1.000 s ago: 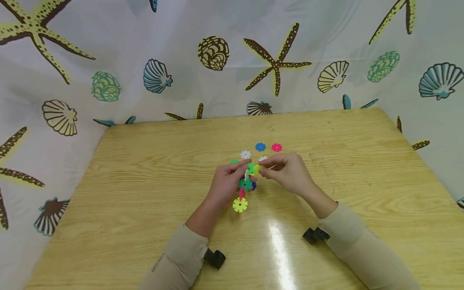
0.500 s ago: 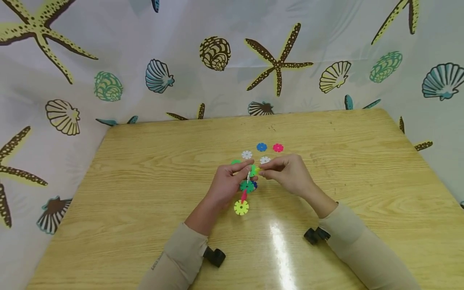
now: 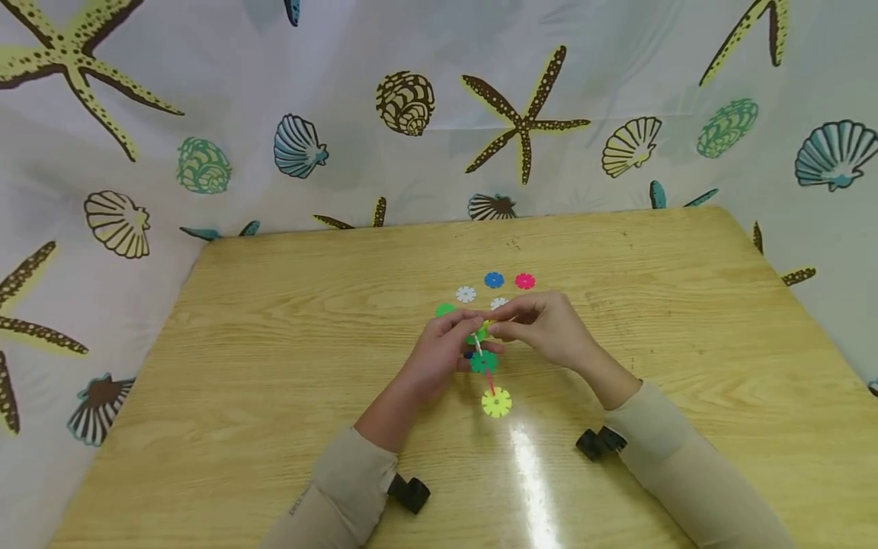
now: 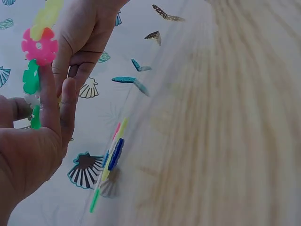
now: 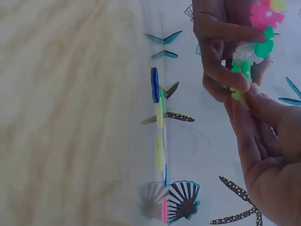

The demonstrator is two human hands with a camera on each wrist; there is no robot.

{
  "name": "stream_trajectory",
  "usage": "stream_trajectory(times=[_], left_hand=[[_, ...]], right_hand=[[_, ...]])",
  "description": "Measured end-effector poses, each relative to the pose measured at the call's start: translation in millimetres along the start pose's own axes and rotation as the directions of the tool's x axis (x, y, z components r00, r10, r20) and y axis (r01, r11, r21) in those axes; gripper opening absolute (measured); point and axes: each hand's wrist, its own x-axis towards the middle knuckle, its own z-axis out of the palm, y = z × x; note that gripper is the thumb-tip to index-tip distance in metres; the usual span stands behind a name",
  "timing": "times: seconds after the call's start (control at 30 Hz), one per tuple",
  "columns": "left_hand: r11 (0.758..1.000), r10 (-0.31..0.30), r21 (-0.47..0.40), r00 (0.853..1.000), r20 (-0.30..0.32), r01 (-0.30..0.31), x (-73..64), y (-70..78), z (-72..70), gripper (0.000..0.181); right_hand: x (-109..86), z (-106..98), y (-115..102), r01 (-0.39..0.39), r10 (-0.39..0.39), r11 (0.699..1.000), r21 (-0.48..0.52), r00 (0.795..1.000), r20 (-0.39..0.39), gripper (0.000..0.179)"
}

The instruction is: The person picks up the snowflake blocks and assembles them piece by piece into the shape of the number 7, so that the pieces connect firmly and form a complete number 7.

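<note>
A chain of slotted plastic discs hangs from my left hand (image 3: 439, 354), which grips it near the upper end. A yellow disc (image 3: 497, 402) forms its lower end, below a pink disc (image 4: 40, 46) and a green disc (image 3: 483, 361). Farther up come a white disc (image 5: 247, 52) and a lighter green disc (image 5: 241, 67). My right hand (image 3: 549, 328) pinches a small yellow disc (image 5: 237, 95) between thumb and fingertips, right at the lighter green one. Fingers of both hands cover much of that joint in the head view.
Loose discs lie on the wooden table (image 3: 288, 343) just beyond the hands: a white disc (image 3: 466, 294), a blue disc (image 3: 494, 280), a pink disc (image 3: 524, 281) and a light green disc (image 3: 445, 309). A dark blue disc (image 4: 116, 154) shows in the wrist views. Shell-patterned cloth (image 3: 439, 168) hangs behind.
My left hand has turned and shifted slightly right, and the chain's lower end has swung to the right. My right hand stays almost in place, still pinching the yellow disc.
</note>
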Motion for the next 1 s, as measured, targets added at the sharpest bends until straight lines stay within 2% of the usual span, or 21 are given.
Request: stream_trajectory(times=[0.13,0.23,0.33,0.43,0.53,0.67,0.83,1.0], left_hand=[[0.998,-0.006,-0.057,1.0,0.005,0.007,0.3,0.9,4.1,0.037],[0.993,-0.009,-0.12,0.999,0.048,0.015,1.8,0.4,5.9,0.039],[0.986,-0.018,-0.166,0.995,0.096,0.034,2.6,-0.6,7.1,0.041],[0.981,-0.015,-0.19,0.995,0.097,0.033,2.6,-2.3,7.4,0.04],[0.98,0.007,-0.197,0.997,0.081,0.009,2.4,-3.7,6.8,0.039],[0.982,0.037,-0.188,0.997,0.061,-0.024,2.2,-4.7,4.8,0.036],[0.99,0.056,-0.132,0.997,0.056,-0.048,1.5,-4.6,1.4,0.035],[0.993,0.067,-0.097,0.997,0.047,-0.062,2.2,-4.8,-2.0,0.033]], right_hand=[[1.8,1.9,1.5,0.028,-0.029,0.999,0.031,1.0,0.004,0.014],[2.9,4.2,1.4,0.034,-0.034,0.997,0.062,0.999,0.003,0.013],[3.0,5.4,-0.8,0.006,-0.005,0.998,0.061,1.0,-0.014,0.013],[2.5,5.8,-3.9,-0.03,0.031,0.999,0.031,0.999,-0.039,0.015],[2.1,5.7,-6.1,-0.053,0.053,0.999,0.006,0.997,-0.051,0.019],[2.0,4.1,-7.3,-0.061,0.062,0.998,0.024,0.998,-0.031,0.025],[1.8,-7.3,-6.3,-0.088,0.087,0.99,0.109,0.996,0.008,0.033],[3.1,-25.5,-3.5,-0.144,0.146,0.975,0.17,0.989,0.003,0.034]])
